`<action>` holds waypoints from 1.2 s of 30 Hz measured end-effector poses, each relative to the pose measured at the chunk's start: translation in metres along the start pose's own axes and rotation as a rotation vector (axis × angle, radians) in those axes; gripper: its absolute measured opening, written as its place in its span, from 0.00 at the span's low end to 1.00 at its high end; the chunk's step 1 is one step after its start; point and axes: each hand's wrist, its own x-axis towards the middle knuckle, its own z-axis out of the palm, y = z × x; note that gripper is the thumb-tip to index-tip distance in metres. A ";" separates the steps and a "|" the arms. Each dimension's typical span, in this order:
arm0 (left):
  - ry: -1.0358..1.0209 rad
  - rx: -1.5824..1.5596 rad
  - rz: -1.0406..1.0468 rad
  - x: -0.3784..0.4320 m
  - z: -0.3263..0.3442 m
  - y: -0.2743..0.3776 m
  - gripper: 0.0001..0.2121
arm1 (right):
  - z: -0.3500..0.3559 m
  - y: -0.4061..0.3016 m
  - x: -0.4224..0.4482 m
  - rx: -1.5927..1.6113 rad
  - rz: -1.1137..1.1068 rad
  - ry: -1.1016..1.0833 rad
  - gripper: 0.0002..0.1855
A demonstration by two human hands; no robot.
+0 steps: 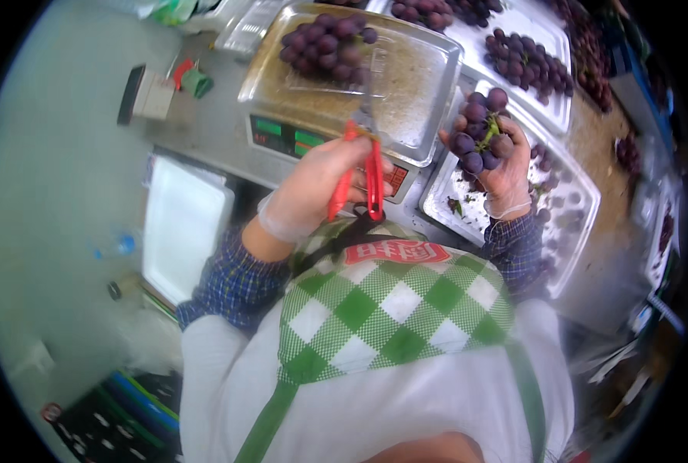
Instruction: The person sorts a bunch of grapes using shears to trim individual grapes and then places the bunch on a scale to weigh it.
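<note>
Red-handled pruning snips (374,179) are held in my left hand (335,173), their metal blades pointing away from me over the front edge of a digital scale's steel pan (413,121). A bunch of dark purple grapes (328,46) lies in a clear plastic tray at the back of the pan. On the right, my right hand (509,168) cups a small cluster of purple grapes (477,133) with its green stem showing. That hand is above a white tray (575,231) holding loose grapes and stem scraps. Both hands wear thin clear gloves.
More grape bunches (526,63) rest on a white tray behind the right hand. Clear plastic containers (254,26) are stacked at the back left. An empty white tray (185,226) stands left of me, and a small box (153,95) sits near the counter's left edge.
</note>
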 end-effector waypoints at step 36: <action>0.007 0.386 -0.616 0.014 0.035 0.043 0.22 | -0.081 -0.097 -0.169 -0.558 -0.376 0.597 0.26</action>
